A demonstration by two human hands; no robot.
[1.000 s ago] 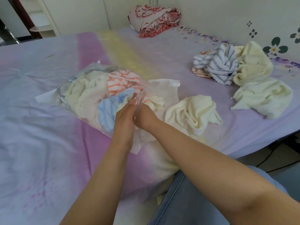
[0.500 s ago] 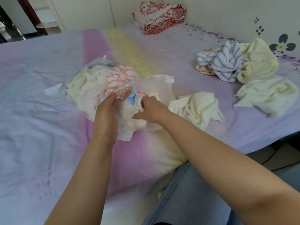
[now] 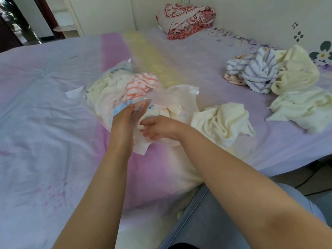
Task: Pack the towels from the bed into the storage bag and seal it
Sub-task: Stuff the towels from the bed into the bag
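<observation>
The clear storage bag lies in the middle of the bed, stuffed with cream, orange-striped and blue towels. My left hand grips the bag's upper film at its mouth and holds it lifted. My right hand is at the open mouth with loose fingers, holding nothing, just touching the white towel inside. A crumpled cream towel lies right of the bag. Further right are a blue-striped towel, a pinkish one partly hidden under it, and two more cream towels.
A folded red-patterned blanket sits at the far end of the bed by the wall. The bed's edge runs along the right, with floor beyond. My leg in jeans is at the bottom right.
My right hand pushed a towel into the bag's mouth and has drawn back with loosened fingers. My left hand moved from the seam to holding the upper film up.
</observation>
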